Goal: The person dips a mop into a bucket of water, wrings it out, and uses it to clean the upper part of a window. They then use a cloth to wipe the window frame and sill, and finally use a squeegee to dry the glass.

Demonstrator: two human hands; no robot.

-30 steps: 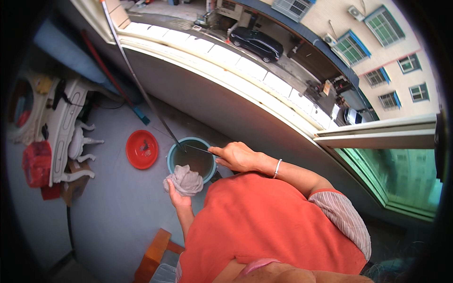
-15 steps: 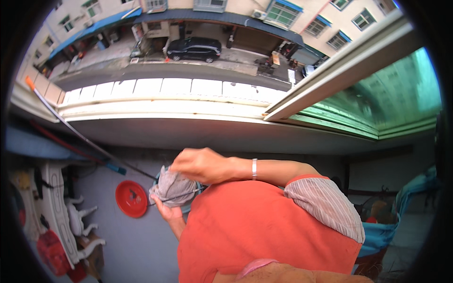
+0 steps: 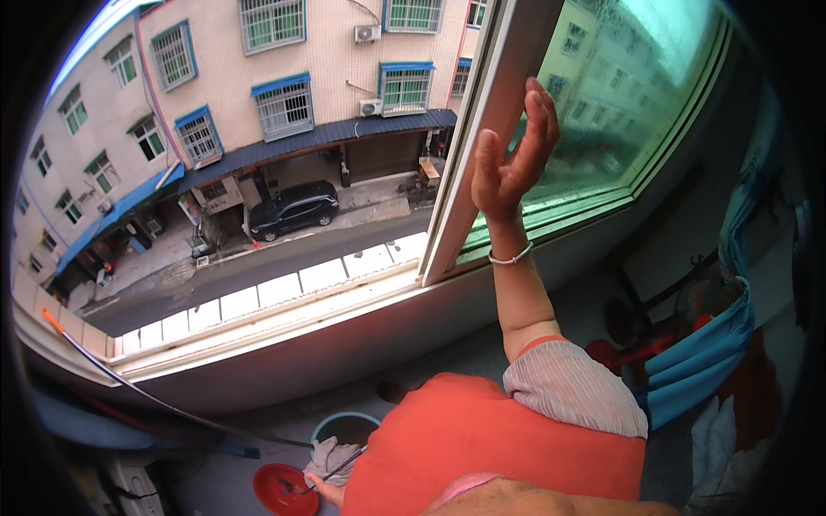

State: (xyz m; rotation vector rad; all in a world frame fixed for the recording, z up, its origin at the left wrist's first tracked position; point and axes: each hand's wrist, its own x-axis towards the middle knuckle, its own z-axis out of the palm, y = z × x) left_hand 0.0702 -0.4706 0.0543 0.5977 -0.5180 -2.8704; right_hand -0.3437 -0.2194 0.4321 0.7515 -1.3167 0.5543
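Observation:
My right hand (image 3: pixel 514 163) is raised in front of the sliding window's metal frame (image 3: pixel 478 142) and green-tinted pane (image 3: pixel 594 129). Its fingers and thumb are spread with nothing in them; whether it touches the frame I cannot tell. Low down beside my body, my left hand (image 3: pixel 325 490) is closed on a bunched pale grey cloth (image 3: pixel 332 456). A thin dark rod (image 3: pixel 348 463) crosses the cloth at that hand. Behind the cloth stands a light-blue basin (image 3: pixel 346 421), and a red basin (image 3: pixel 284 492) sits just left of the hand.
A long pole (image 3: pixel 163 402) with an orange end leans from the sill's left corner toward the blue basin. The white window sill (image 3: pixel 258 344) borders the opening above a street with a parked dark car (image 3: pixel 294 210). Blue fabric (image 3: pixel 705 361) hangs at the right.
My right hand has left the cloth and risen up and right to the window, its fingers spreading. The left hand still holds the cloth. The view has tilted up and turned right.

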